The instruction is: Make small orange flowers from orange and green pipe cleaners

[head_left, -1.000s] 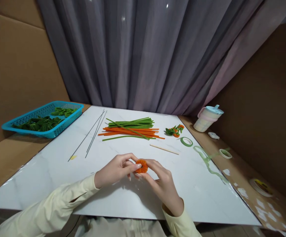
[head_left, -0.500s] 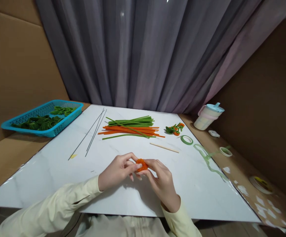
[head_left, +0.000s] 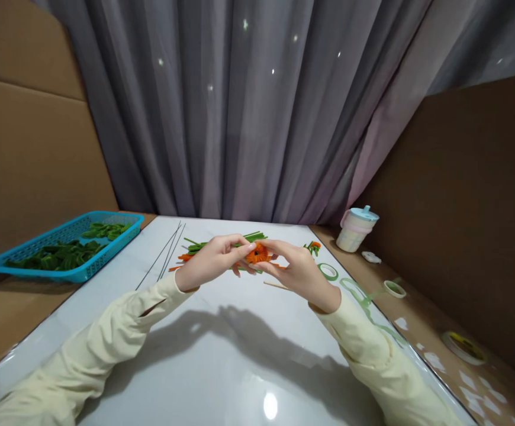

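Both hands are raised above the white table [head_left: 222,355] and meet at a small orange pipe-cleaner coil [head_left: 256,254]. My left hand [head_left: 213,260] pinches the coil from the left with thumb and fingertips. My right hand [head_left: 297,269] grips it from the right. Behind the hands lies a pile of green and orange pipe cleaners [head_left: 193,245], partly hidden. A thin wooden stick [head_left: 274,286] peeks out below my right hand.
A blue basket [head_left: 68,245] with green pieces sits at the left. Thin dark wires [head_left: 169,251] lie beside it. At the right are green tape rolls [head_left: 328,271], a lidded cup [head_left: 354,229] and cardboard walls. A grey curtain hangs behind.
Both hands have lifted the orange coil off the table and away from me, arms stretched out. The view has tilted up and closer to the table.
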The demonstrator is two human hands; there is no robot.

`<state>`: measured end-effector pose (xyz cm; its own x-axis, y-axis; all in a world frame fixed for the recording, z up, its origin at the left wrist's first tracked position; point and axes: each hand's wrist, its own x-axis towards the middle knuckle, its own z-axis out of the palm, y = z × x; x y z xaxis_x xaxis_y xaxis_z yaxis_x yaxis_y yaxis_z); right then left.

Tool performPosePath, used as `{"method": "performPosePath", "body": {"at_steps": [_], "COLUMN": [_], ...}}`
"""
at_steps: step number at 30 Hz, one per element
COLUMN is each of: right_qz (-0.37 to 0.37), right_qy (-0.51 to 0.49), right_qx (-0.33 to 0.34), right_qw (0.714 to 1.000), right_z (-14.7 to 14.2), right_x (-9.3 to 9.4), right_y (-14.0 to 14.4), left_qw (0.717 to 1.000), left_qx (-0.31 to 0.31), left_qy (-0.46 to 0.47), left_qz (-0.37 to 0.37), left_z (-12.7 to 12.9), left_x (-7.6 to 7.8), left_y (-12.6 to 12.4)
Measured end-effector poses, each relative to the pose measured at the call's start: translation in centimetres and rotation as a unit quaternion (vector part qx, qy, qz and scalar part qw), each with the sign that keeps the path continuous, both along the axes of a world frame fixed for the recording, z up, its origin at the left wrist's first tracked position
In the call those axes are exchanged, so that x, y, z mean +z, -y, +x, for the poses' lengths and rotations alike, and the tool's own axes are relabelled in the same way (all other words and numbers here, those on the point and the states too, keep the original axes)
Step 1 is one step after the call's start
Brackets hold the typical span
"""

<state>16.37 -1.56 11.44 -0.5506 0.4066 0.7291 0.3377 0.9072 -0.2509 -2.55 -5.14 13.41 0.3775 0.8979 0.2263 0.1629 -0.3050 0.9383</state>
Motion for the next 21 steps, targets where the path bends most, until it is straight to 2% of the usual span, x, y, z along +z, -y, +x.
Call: {"method": "performPosePath", "body": {"at_steps": [4, 9, 11, 17, 21], "right_qz": [0.018, 0.054, 0.068, 0.056, 0.024], "right_qy": [0.005, 0.054, 0.061, 0.037, -0.024], "right_qx": [0.012, 0.000, 0.001, -0.023, 0.021], "right_qw": [1.000, 0.997, 0.996, 0.998, 0.999], "right_z": [-0.9, -1.5, -1.5, -1.0, -0.6], "right_x": [0.9, -0.3, -0.6, 0.3, 1.3], "right_y": [-1.2, -1.5, -1.7, -1.9, -1.3], "left_qw": [0.999, 0.991, 0.988, 0.998, 1.000], "left_qx": [0.034, 0.107, 0.118, 0.069, 0.001], "left_qy": [0.023, -0.048, -0.060, 0.004, 0.011], "left_qz": [0.005, 0.069, 0.083, 0.006, -0.010], "left_z": [-0.1, 0.0, 0.0, -0.6, -1.6], "left_x": [0.4, -0.6, -0.8, 0.0, 0.3], "left_y": [-0.7, -0.5, -0.5, -1.2, -1.9]}}
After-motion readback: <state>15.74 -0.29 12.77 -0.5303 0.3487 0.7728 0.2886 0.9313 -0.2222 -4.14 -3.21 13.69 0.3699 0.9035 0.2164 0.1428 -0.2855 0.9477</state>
